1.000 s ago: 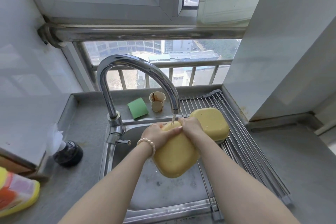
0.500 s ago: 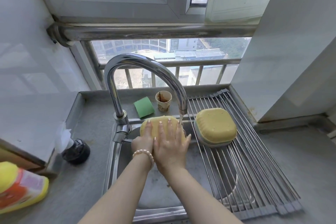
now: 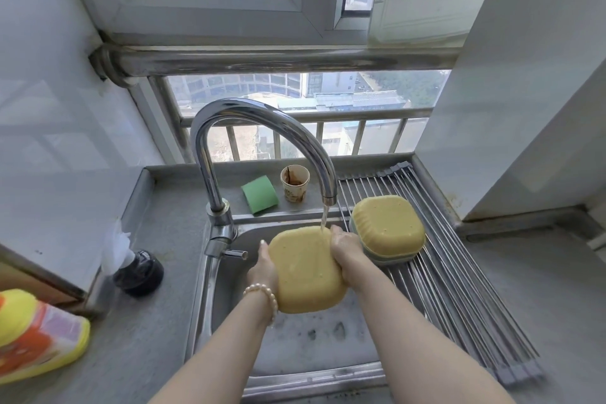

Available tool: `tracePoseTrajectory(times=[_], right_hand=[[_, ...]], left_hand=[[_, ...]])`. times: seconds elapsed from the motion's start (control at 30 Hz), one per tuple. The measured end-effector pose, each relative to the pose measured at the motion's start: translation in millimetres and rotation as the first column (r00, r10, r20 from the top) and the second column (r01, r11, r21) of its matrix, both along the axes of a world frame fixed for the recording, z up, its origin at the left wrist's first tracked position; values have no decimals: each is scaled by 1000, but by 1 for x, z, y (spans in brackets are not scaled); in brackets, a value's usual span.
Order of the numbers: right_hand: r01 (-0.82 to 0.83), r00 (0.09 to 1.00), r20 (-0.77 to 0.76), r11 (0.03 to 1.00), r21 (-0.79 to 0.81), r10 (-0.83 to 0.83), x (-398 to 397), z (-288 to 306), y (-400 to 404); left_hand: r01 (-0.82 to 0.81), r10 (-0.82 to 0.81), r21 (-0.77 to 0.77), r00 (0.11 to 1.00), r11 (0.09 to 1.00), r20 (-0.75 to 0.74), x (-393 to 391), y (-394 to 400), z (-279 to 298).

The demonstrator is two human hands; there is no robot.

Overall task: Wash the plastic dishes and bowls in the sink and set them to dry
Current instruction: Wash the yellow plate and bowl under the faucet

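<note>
A yellow square plastic bowl (image 3: 308, 269) is held over the steel sink (image 3: 229, 292), its underside facing me, with its far edge under the running water from the chrome faucet (image 3: 262, 115). My left hand (image 3: 264, 267) grips its left edge and my right hand (image 3: 346, 248) grips its right edge. Upside-down bowls (image 3: 388, 228), yellow on top with a pale green rim beneath, rest stacked on the metal roll-up drying rack (image 3: 459, 298) to the right of the sink.
A green sponge (image 3: 259, 193) and a stained paper cup (image 3: 294, 183) stand on the ledge behind the sink. A black bottle (image 3: 139, 272) and a yellow detergent bottle (image 3: 36, 334) sit on the left counter. A white wall corner rises on the right.
My right hand, which lay flat on the bowl's bottom, has moved to its right edge. The bowl has tilted so more of its underside faces me, staying under the water.
</note>
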State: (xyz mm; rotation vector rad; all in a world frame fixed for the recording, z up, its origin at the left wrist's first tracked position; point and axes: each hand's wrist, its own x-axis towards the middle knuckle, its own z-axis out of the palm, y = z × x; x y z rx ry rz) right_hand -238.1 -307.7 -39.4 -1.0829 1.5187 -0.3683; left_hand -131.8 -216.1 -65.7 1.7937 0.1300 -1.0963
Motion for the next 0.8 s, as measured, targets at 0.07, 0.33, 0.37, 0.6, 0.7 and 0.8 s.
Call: tracePoseTrajectory(times=[0.07, 0.33, 0.37, 0.6, 0.7, 0.8], right_hand=[[23, 998, 53, 997, 67, -27, -1, 1, -2], [72, 994, -65, 968, -239, -90, -6, 7, -1], [62, 992, -91, 959, -276, -91, -7, 8, 0], [80, 996, -4, 919, -385, -89, -11, 14, 9], [38, 999, 1, 911, -411, -41, -10, 18, 20], [-18, 1000, 7, 882, -471, 25, -16, 18, 29]], left_hand=[[26, -26, 26, 999, 999, -28, 0, 0, -3], [249, -279, 126, 850, 960, 447, -35, -9, 11], [304, -334, 143, 806, 942, 489, -42, -9, 13], [419, -487, 248, 738, 873, 467, -40, -28, 26], [199, -220, 128, 958, 972, 185, -21, -39, 27], [122, -124, -25, 989, 992, -77, 3, -40, 19]])
